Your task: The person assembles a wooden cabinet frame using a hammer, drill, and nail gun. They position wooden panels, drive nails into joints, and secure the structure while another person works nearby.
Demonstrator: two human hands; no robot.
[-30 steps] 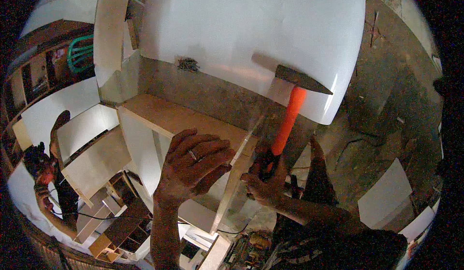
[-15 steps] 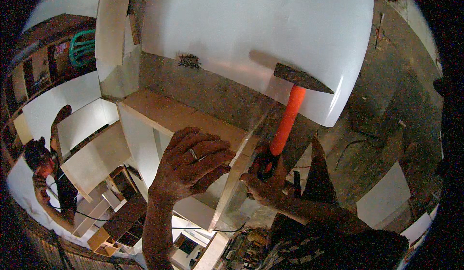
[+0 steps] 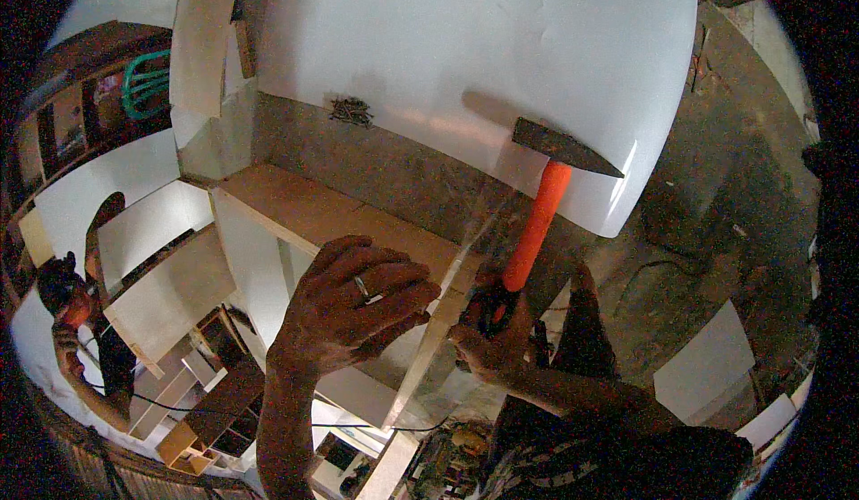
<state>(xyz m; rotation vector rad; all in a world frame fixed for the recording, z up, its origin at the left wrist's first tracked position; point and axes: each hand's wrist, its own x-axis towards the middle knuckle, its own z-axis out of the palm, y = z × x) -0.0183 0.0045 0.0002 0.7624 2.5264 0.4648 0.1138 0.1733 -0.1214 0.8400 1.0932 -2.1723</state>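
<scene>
My right hand is wrapped round the dark grip of a hammer. Its orange handle points up and away, and its dark metal head lies over the edge of a white sheet. My left hand, with a ring on one finger, is bent over a wooden panel unit. Its fingertips meet close to the narrow board edge on the unit's right side. Whatever those fingertips pinch is too small or hidden to make out. A small heap of nails lies on the white sheet's near edge.
The large white sheet fills the far side. At the left another person is among pale panels. A green chair stands farther back. A white board lies on the floor at right, and a dark cable runs below my left hand.
The view has shifted slightly. My hands and the hammer keep nearly the same places, with the hammer still raised at about the same angle.
</scene>
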